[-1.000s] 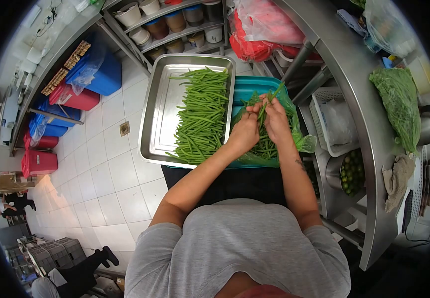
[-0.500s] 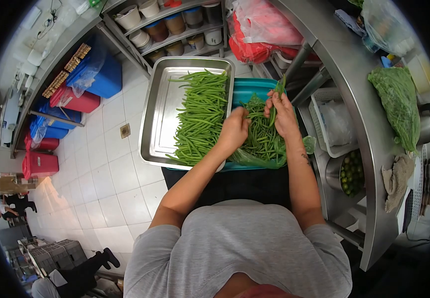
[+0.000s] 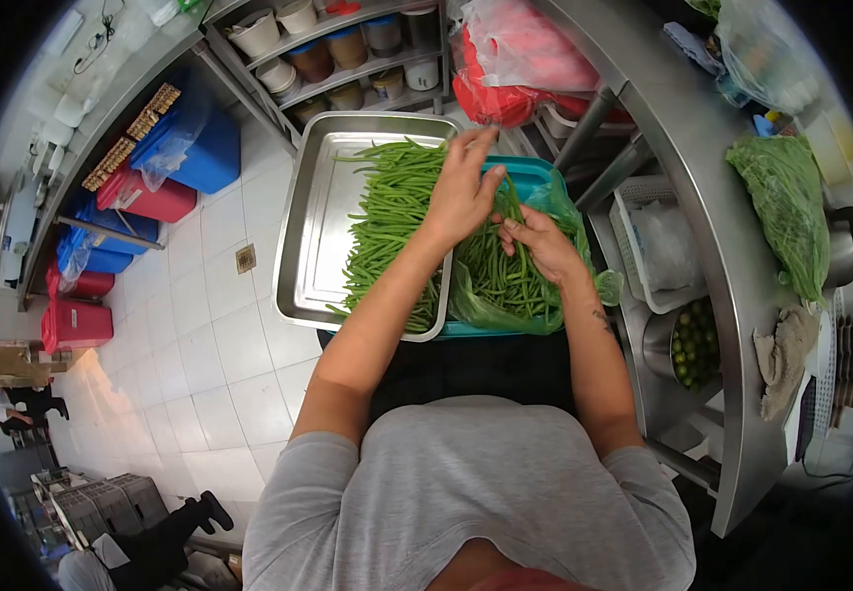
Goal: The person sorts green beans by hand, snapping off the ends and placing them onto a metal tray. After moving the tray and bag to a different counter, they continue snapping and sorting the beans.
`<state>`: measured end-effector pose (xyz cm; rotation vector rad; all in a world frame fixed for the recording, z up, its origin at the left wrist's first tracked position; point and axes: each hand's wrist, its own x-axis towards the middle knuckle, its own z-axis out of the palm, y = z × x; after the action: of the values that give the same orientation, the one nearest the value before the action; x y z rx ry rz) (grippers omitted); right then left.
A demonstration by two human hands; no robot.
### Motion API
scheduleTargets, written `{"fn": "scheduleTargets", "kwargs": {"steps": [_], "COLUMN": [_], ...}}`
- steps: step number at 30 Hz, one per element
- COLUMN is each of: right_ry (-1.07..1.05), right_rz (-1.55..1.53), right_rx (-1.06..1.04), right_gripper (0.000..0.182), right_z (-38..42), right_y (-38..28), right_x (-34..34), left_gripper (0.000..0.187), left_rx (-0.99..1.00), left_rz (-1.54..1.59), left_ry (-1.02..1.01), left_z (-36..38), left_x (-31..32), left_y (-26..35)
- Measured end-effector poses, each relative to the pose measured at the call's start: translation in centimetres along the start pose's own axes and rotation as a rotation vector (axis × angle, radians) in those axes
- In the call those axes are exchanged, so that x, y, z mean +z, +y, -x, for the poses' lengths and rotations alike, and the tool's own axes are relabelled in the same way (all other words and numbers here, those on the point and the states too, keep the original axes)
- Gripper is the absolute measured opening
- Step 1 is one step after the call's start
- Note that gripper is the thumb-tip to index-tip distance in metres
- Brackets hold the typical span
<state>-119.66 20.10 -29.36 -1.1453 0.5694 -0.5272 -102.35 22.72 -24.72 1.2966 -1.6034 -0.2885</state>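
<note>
A steel tray holds a thick row of green beans along its right half. Beside it, partly under the tray's edge, is a teal tub with a green plastic bag full of loose beans. My left hand is raised over the tray's right rim, thumb and fingers apart, with nothing seen in it. Over the bag, my right hand pinches a few green beans that point up and away from me.
A steel counter curves along my right, with bagged greens and a cloth on it. Below are a white basket and a pot of small green fruit. Shelves stand ahead; blue bins are at left.
My left hand has moved forward from the bag and spread its fingers. My right hand has come down and left, still with beans in it.
</note>
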Motion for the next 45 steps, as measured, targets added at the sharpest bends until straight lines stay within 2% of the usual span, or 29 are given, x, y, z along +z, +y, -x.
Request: {"fn": "scheduleTargets", "kwargs": {"steps": [1, 2, 5, 6, 9, 10, 13, 14, 17, 18, 23, 27, 30, 33, 36, 39, 42, 45], "right_ry": [-0.02, -0.041, -0.103, -0.103, -0.093, -0.086, -0.121, -0.142, -0.077, -0.094, -0.143, -0.125, -0.083, -0.079, -0.073, -0.062, -0.041, -0.016], "right_rz": [-0.01, -0.021, -0.025, -0.082, -0.185, -0.173, -0.069, -0.024, 0.047, 0.009, -0.049, 0.08, 0.182, 0.258, 0.288, 0.293, 0.306, 0.322], "right_rx": [0.004, 0.006, 0.019, 0.035, 0.067, 0.063, 0.036, 0.022, -0.015, 0.032, 0.176, 0.15, 0.203, 0.196, 0.182, 0.199, 0.206, 0.23], "right_gripper": [0.024, 0.023, 0.025, 0.03, 0.046, 0.052, 0.065, 0.069, 0.056, 0.05, 0.027, 0.022, 0.023, 0.023, 0.022, 0.021, 0.015, 0.011], "right_z": [0.0, -0.2, -0.6, -0.5, 0.0, 0.1, 0.1, 0.0, 0.1, 0.2, 0.8, 1.3, 1.3, 1.4, 1.6, 1.6, 1.5, 1.5], "right_y": [-0.2, -0.4, 0.3, 0.0, -1.2, -1.5, -2.2, -2.3, -2.1, -1.8, -0.5, -1.3, -1.8, -2.1, -2.1, -2.0, -1.3, -1.5], "right_x": [0.2, 0.4, -0.4, 0.0, 0.7, 1.0, 1.4, 1.6, 2.2, 1.7, -0.4, 0.6, 1.2, 1.4, 1.3, 1.3, 0.9, 1.1], "left_gripper": [0.034, 0.038, 0.038, 0.039, 0.039, 0.037, 0.032, 0.023, 0.016, 0.012, 0.011, 0.011, 0.012, 0.016, 0.021, 0.022, 0.021, 0.021], "left_rx": [0.121, -0.055, -0.089, -0.254, -0.073, -0.056, -0.332, -0.393, -0.432, -0.28, -0.354, -0.316, -0.238, -0.3, -0.254, -0.012, 0.223, 0.341], "left_rz": [-0.043, 0.122, 0.078, 0.247, 0.218, 0.104, 0.284, 0.368, 0.42, 0.306, 0.375, 0.234, 0.231, 0.275, 0.265, 0.067, -0.169, -0.319], "left_ry": [-0.04, -0.343, -0.716, -0.695, -0.358, -0.384, -0.749, -0.717, -0.582, -0.488, -0.513, -0.564, -0.562, -0.527, -0.552, -0.558, -0.454, -0.378], "left_z": [-0.7, -0.7, -0.2, -0.2, -0.9, -1.0, -0.9, -0.5, 0.6, 0.8, 1.8, 1.7, 1.7, 1.3, 0.9, 1.4, 2.1, 2.6], "left_x": [-0.1, 0.1, 0.2, -0.5, -1.0, -1.8, -2.8, -2.8, -1.3, -1.3, -1.9, -2.7, -2.9, -3.1, -3.6, -3.6, -2.9, -2.5], "left_y": [-0.6, -1.3, -0.2, 0.9, -1.5, -1.7, -0.3, 1.1, -0.7, -0.8, -1.1, -1.3, -1.3, -1.9, -2.4, -1.1, -0.7, 0.1]}}
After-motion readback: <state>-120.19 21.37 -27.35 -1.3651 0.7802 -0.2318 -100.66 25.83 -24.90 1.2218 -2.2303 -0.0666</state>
